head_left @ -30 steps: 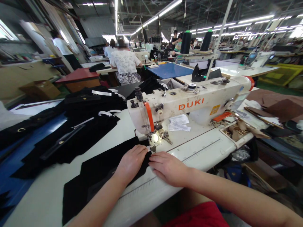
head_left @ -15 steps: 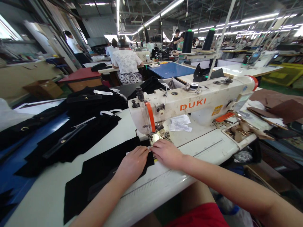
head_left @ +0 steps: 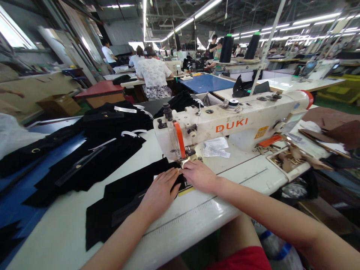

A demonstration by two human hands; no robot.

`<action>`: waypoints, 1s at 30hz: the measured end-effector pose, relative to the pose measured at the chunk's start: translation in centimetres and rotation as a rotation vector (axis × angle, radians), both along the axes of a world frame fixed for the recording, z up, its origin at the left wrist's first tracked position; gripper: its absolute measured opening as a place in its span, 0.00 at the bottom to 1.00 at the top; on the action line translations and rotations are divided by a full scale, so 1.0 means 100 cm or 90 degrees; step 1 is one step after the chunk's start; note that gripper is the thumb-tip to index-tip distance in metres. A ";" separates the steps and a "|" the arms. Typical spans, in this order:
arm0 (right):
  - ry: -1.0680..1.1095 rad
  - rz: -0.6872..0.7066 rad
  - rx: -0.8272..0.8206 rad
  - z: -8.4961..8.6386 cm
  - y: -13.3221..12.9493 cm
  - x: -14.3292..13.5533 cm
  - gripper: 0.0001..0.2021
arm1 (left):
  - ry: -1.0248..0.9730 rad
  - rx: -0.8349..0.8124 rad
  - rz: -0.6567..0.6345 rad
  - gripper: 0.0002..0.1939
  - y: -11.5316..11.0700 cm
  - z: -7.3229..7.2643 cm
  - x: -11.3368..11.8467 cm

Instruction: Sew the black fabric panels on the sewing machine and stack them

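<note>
Black cloth on counter, under sewing machine's near side. Left hand: fingers extended over cloth. Right hand: fingers bent, grip unclear. Advisable: cloth flat, fingertips clear.

Printed paper slips on bench, just beyond & R of R grip. Farther R: tray w/ brn scraps & brass-col. bits. Brn sheets well R, past tray.

L of L grip: big heap of blk pieces, some w/ wht strips; clear plastic bag at far L edge.

Bkgd, well beyond both grips: person in wht patterned top, back turned; blue-topped bench; 2 blk thread cones w/ grn tips, off to R. Far L bkgd: red-topped bench, cardboard box next to it.
</note>
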State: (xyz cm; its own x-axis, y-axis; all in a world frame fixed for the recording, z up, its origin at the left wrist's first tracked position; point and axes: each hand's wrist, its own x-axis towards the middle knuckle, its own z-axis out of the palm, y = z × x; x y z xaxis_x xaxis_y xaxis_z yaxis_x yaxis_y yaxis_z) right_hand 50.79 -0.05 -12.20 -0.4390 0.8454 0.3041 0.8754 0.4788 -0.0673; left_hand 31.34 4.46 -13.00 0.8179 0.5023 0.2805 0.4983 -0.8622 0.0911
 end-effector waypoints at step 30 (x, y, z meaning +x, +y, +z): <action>0.032 -0.024 0.014 -0.008 0.000 0.003 0.10 | 0.057 -0.018 0.006 0.22 0.007 -0.001 0.011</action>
